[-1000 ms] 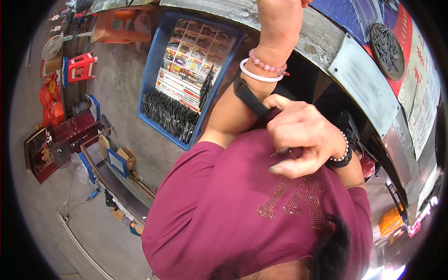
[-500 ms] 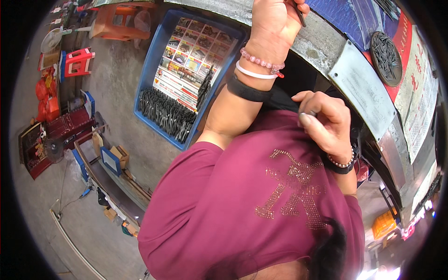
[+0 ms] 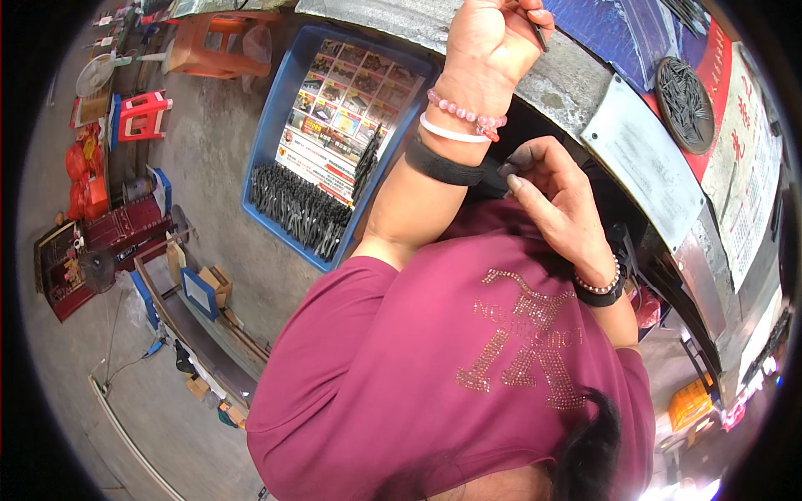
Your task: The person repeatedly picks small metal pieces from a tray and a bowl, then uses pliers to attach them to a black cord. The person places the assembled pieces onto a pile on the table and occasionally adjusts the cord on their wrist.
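Note:
My left hand (image 3: 493, 42) is raised over the workbench edge at the top, palm showing. Its fingers close round a thin dark rod (image 3: 540, 35), partly cut off by the picture's edge. In front of my chest, below the bench edge, my right hand (image 3: 555, 196) has curled fingers with thumb and forefinger nearly together. Whatever sits between those fingertips is too small and dark to make out. Left of my left forearm lies a blue tray (image 3: 261, 138) lined with printed sheets. Many slim black pieces (image 3: 301, 213) are packed along its near end, with another bunch along its right side.
A round dish (image 3: 708, 140) of small dark pins stands on the bench at right, beside a pale metal plate (image 3: 643, 159). Blue sheeting (image 3: 601, 33) covers the bench top. Stools (image 3: 144, 115), a fan (image 3: 98, 265) and a long trough-like frame (image 3: 200, 330) stand at left.
My right hand has moved left and slightly up, nearer my left forearm. My left hand has shifted slightly, keeping the thin dark rod in its fingers.

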A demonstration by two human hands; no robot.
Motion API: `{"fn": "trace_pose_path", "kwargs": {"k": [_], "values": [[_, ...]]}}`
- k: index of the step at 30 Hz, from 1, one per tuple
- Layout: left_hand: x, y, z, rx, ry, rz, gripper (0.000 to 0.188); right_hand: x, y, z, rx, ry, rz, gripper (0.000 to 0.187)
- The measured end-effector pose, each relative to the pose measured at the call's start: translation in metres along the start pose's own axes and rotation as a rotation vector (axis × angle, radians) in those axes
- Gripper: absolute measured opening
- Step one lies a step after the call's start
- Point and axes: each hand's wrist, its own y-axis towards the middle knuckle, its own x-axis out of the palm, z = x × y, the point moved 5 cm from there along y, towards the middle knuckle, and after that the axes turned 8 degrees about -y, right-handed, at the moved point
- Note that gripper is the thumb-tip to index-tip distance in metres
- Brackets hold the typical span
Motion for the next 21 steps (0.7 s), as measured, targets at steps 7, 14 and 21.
{"fn": "trace_pose_path", "kwargs": {"k": [7,14,21], "values": [[0.017,-0.01,0.001,0.374,0.305,-0.006,0.007,0.007,0.002,0.0,0.025,0.11,-0.041,0.023],[0.027,-0.014,0.001,0.411,0.367,-0.032,0.012,0.01,0.006,0.003,0.001,0.132,-0.007,0.026],[0.024,-0.011,0.0,0.422,0.375,-0.066,0.013,0.013,0.005,0.004,0.015,0.218,-0.035,0.025]]}}
